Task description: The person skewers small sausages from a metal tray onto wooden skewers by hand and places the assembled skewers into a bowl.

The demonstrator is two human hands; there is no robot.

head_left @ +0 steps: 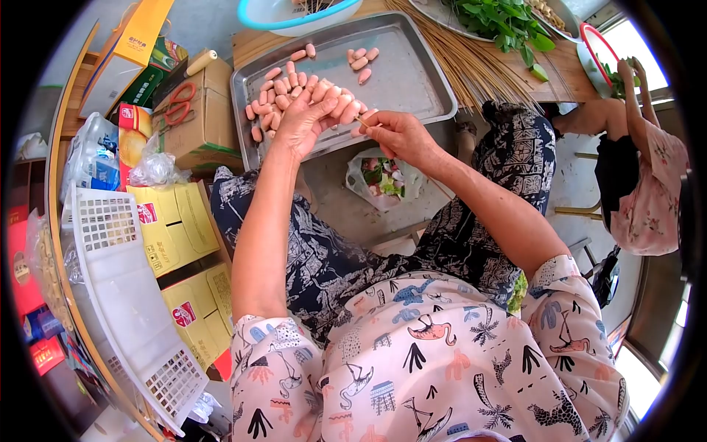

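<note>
Over the near edge of a metal tray [401, 81], my left hand [300, 124] is closed round several small pink sausages [336, 103]. My right hand [398, 135] pinches the end of a thin wooden skewer [362, 121], whose other end meets the sausages by my left hand. More pink sausages lie in a pile [276, 96] at the tray's left side, and a small group [361, 57] rests near its back. Long thin skewers [471, 62] lie in a bundle beside the tray's right side.
A blue-rimmed bowl [294, 22] stands behind the tray, and green leaves [497, 26] lie on a plate at the back right. Cardboard boxes [199, 110], red scissors [179, 103] and a white basket [132, 295] are at the left. Another person [648, 177] sits at the right.
</note>
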